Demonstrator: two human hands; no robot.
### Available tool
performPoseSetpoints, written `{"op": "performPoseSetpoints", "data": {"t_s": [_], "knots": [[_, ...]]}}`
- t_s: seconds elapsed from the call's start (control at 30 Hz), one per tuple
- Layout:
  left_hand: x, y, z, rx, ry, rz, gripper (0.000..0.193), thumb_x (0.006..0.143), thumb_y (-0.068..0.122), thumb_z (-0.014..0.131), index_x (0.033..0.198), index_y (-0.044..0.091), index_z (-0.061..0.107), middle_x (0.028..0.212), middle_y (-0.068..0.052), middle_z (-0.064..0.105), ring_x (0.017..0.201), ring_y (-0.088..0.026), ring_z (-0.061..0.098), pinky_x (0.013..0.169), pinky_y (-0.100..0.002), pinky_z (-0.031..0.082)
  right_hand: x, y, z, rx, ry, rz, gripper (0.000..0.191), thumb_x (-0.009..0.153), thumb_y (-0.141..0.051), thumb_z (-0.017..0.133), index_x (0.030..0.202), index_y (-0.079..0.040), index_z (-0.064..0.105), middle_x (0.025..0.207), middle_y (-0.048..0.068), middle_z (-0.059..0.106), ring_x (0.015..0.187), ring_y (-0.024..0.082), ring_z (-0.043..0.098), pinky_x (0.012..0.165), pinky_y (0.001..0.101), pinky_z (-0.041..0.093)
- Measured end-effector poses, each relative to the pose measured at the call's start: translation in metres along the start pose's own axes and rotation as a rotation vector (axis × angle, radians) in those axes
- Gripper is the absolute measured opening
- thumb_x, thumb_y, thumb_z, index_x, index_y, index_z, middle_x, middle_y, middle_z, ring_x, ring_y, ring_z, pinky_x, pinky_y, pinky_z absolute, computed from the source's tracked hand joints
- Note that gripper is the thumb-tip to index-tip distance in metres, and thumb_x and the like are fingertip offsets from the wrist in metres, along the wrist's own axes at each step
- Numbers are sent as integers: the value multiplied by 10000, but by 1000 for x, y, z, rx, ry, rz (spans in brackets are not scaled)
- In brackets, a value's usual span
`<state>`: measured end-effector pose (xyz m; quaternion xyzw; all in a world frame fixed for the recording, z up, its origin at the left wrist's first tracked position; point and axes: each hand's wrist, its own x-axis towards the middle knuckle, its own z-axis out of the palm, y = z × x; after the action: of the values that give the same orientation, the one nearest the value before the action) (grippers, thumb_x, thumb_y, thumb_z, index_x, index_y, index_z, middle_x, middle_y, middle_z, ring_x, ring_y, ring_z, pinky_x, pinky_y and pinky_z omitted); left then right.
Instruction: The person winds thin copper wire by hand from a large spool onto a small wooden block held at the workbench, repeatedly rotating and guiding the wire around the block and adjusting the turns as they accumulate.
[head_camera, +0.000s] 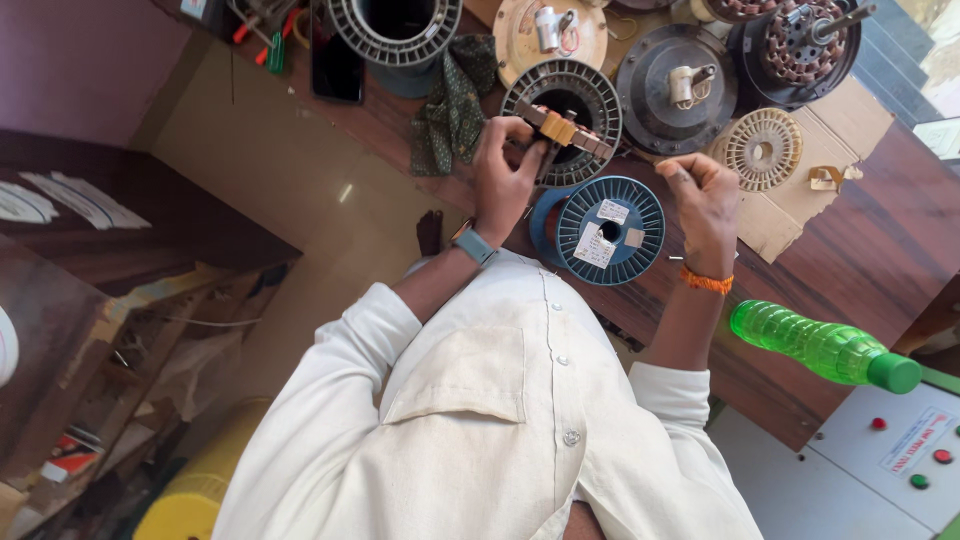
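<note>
My left hand, with a blue-strapped watch at the wrist, grips a wooden block wound with copper coils. The block lies across a ribbed grey stator ring on the brown wooden table. My right hand, with an orange thread band at the wrist, is curled into a pinch beside the ring. Nothing shows between its fingers. A blue wire spool with paper labels lies flat between my two hands, close to my chest.
Fan motor parts crowd the far side: a round cover, a copper-wound rotor, a cream slotted disc on cardboard and a large grey ring. A green cloth, a green bottle and a button panel are nearby.
</note>
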<state>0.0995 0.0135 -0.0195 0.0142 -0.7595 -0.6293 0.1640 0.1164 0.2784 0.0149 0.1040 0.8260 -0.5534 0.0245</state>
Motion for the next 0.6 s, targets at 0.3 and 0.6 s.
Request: {"op": "performPoseSetpoints", "data": {"t_s": [0.3,0.6], "knots": [[85,-10,-23,96,-654,805,954,831,126,885,1575,175,291,1275,63,717,1243,-220,635,1127,-428,378,-28,-44,-16,437,-174,43,147,1040,-85,687,1020,60,684,684,-65,531,529,-7,374,463,184,260],[103,-21,-21,-75,-856,593,986,852,116,904,1599,252,275,1166,14,784,1118,-220,756,955,-365,607,-24,-103,12,321,-237,-96,189,1023,-120,717,1030,69,710,693,-40,567,528,-5,390,448,181,235]]}}
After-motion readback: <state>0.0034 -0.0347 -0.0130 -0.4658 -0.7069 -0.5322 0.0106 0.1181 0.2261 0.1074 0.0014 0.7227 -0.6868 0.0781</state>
